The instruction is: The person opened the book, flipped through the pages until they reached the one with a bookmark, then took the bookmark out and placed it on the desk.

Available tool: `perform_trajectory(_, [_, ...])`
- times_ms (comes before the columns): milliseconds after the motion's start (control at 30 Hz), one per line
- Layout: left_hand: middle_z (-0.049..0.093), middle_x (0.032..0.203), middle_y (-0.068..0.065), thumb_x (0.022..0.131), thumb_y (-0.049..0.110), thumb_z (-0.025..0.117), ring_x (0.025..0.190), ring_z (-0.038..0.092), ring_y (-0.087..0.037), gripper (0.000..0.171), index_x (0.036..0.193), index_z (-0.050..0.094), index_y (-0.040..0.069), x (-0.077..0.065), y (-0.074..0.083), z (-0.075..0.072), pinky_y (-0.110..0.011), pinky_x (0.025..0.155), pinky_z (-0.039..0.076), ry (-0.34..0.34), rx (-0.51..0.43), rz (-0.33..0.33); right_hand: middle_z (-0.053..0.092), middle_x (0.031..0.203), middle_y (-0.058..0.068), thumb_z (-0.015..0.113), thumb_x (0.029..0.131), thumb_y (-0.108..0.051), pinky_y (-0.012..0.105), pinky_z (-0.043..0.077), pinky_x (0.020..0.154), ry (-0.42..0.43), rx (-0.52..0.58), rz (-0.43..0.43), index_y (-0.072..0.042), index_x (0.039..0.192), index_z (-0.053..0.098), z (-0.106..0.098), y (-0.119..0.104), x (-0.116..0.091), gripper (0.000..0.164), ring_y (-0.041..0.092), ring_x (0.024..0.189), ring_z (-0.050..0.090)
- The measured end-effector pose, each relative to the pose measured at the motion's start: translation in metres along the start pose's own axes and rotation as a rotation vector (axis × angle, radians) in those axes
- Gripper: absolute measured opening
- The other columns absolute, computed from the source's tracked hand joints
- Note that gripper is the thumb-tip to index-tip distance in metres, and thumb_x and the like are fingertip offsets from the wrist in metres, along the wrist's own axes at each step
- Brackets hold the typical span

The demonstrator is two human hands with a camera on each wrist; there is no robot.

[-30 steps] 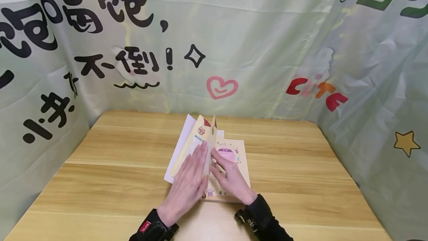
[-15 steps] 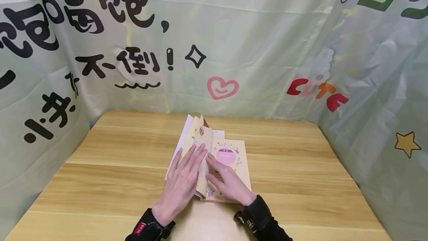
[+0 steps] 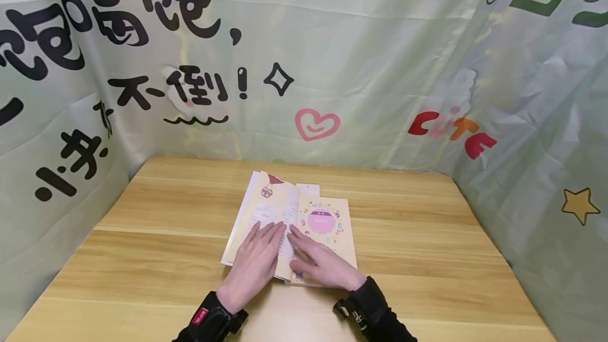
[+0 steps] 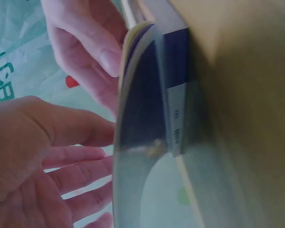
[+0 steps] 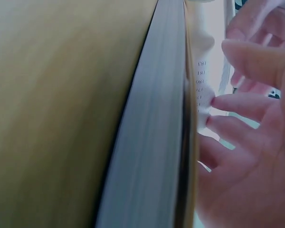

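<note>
An open book point(image 3: 280, 202) lies near the middle of the table. Its left page carries a red hot-air balloon drawing, and the right page a pink circle ringed by small pictures. My left hand point(image 3: 254, 260) rests on the left page with fairly straight fingers, its tips close to the fold. Across the fold, my right hand point(image 3: 328, 263) touches the book with extended fingers, fingertips at the inner margin. The left wrist view shows the book's purple and white spine point(image 4: 177, 114) low over the table. In the right wrist view the thick page block point(image 5: 147, 128) stands beside the right hand.
The wooden table point(image 3: 418, 236) spreads out around the book. A white paper corner point(image 3: 309, 189) sticks out behind the book's top edge. A pale printed cloth point(image 3: 361, 57) hangs behind the table and along both sides.
The raised pages have turned down to the left and now lie flatter, showing the balloon page. My left hand has slid left and nearer me; the right hand has shifted slightly left.
</note>
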State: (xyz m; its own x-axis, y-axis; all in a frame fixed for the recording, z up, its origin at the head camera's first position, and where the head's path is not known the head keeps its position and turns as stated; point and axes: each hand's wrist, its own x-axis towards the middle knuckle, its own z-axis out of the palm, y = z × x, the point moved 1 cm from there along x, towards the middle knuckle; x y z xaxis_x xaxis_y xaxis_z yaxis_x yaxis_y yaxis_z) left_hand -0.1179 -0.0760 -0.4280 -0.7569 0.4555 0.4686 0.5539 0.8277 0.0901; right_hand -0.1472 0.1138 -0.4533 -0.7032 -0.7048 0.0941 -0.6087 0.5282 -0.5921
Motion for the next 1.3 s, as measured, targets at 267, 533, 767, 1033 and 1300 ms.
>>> perform_trajectory(267, [0.052,0.135,-0.026,0.080,0.002,0.063,0.124,0.048,-0.035,0.052,0.129,0.053,-0.010,-0.004,-0.003,0.015,-0.048,0.106,0.041,-0.077,-0.094,-0.038,0.016,0.158,0.017,0.054,0.097,-0.032,0.053,0.025,0.113,-0.053,-0.048,-0.072,0.002,0.149,0.028,0.001,0.002,-0.003,0.067,0.030,0.141,0.020])
perform_trajectory(533, [0.044,0.142,-0.027,0.086,0.005,0.057,0.128,0.043,-0.036,0.052,0.134,0.047,-0.011,-0.007,-0.002,0.022,-0.049,0.102,0.044,-0.155,-0.194,-0.081,0.014,0.158,0.017,0.054,0.097,-0.032,0.056,0.017,0.115,-0.104,-0.033,-0.093,0.003,0.150,0.024,-0.001,0.004,-0.007,0.070,0.029,0.143,0.014])
perform_trajectory(767, [0.042,0.145,-0.024,0.089,0.004,0.054,0.131,0.040,-0.033,0.049,0.136,0.047,-0.009,-0.009,-0.001,0.025,-0.048,0.103,0.044,-0.203,-0.204,-0.025,0.014,0.157,0.021,0.058,0.094,-0.036,0.053,0.017,0.116,-0.102,-0.007,-0.002,0.007,0.149,0.023,-0.006,0.007,-0.014,0.077,0.030,0.143,0.013])
perform_trajectory(1033, [0.044,0.146,-0.016,0.091,0.002,0.055,0.133,0.039,-0.027,0.046,0.136,0.051,-0.003,-0.008,0.002,0.026,-0.044,0.106,0.042,-0.270,-0.213,0.058,0.015,0.156,0.023,0.071,0.079,-0.047,0.053,0.015,0.116,-0.117,-0.116,0.055,0.008,0.148,0.026,-0.007,0.008,-0.017,0.099,0.031,0.143,0.010])
perform_trajectory(1300, [0.047,0.144,-0.011,0.091,0.003,0.056,0.132,0.040,-0.025,0.046,0.137,0.053,0.002,-0.007,0.004,0.025,-0.046,0.100,0.048,-0.333,-0.210,0.072,0.026,0.153,0.023,0.075,0.076,-0.044,0.054,0.021,0.115,-0.114,-0.190,0.009,0.005,0.146,0.033,-0.008,0.007,-0.017,0.094,0.031,0.141,0.019])
